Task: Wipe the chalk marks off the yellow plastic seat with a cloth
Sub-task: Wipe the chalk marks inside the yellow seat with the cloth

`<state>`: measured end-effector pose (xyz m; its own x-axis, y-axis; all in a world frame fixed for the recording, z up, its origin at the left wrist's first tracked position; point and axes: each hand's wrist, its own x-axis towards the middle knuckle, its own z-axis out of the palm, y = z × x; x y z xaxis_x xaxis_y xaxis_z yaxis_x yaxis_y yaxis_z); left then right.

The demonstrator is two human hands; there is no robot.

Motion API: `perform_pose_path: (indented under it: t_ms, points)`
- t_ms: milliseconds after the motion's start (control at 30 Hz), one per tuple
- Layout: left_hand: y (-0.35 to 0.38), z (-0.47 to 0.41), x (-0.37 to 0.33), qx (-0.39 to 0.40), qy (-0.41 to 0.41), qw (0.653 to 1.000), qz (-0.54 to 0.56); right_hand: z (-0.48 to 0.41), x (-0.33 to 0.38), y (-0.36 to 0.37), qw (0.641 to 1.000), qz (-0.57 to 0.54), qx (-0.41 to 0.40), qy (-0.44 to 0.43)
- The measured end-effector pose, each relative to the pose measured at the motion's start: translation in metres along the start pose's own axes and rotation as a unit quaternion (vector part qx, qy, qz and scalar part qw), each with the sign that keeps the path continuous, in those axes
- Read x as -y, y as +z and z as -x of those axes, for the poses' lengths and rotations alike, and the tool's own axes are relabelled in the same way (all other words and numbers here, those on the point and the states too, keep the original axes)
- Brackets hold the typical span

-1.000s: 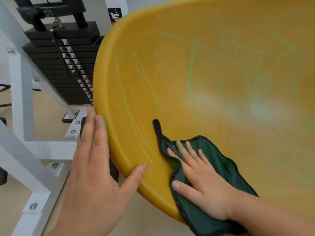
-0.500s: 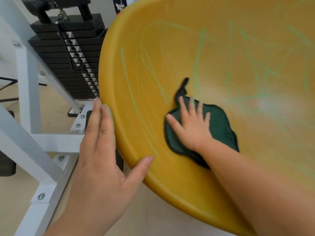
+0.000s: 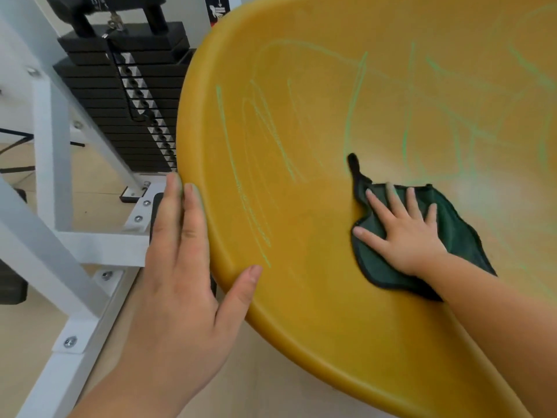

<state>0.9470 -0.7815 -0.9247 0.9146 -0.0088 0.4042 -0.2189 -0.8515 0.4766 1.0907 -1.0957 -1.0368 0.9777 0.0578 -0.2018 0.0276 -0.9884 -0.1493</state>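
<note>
The yellow plastic seat (image 3: 301, 297) fills the right of the head view, its hollow crossed by green chalk marks (image 3: 354, 95). A dark green cloth (image 3: 458, 227) lies flat inside the hollow. My right hand (image 3: 404, 233) presses on the cloth with its fingers spread and straight. My left hand (image 3: 184, 273) rests against the seat's left rim, fingers straight along the outside and the thumb lying over the rim on the inner face.
A black weight stack (image 3: 135, 95) in a white steel frame (image 3: 51, 164) stands close to the left of the seat. Bolted white frame bars (image 3: 72, 336) run along the beige floor under my left hand.
My right hand has slid the cloth up from the near rim into the hollow, then to the right. My left hand has stayed on the rim.
</note>
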Motion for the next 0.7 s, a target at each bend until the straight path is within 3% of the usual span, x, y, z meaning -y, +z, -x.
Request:
perform_pose_path:
  t_ms: [67, 133, 300, 400, 467, 567, 700]
  points:
    - [0.003, 0.0, -0.002, -0.003, -0.002, 1.0, -0.009, -0.021, 0.031, -0.004, 0.996, -0.057, -0.016, 0.06]
    - [0.005, 0.0, -0.005, -0.008, -0.008, 1.0, -0.006, -0.024, 0.08, -0.008, 0.99, -0.127, -0.023, 0.051]
    - [0.006, -0.004, -0.007, -0.013, -0.015, 1.0, 0.0, 0.044, 0.16, -0.015, 0.949, -0.261, -0.024, -0.173]
    - [0.005, -0.004, -0.006, -0.016, -0.012, 1.0, 0.002, 0.084, 0.136, -0.01, 0.926, -0.243, 0.024, -0.287]
    - [0.003, -0.003, -0.006, -0.002, -0.006, 1.0, 0.009, 0.087, 0.102, -0.004, 0.933, -0.173, 0.045, -0.312]
    - [-0.001, -0.002, -0.007, 0.021, -0.005, 1.0, 0.01, 0.048, 0.053, 0.006, 0.971, -0.038, 0.026, -0.236]
    - [-0.005, -0.001, -0.009, 0.024, -0.011, 0.999, 0.018, -0.022, 0.026, -0.004, 0.998, -0.041, -0.021, -0.04]
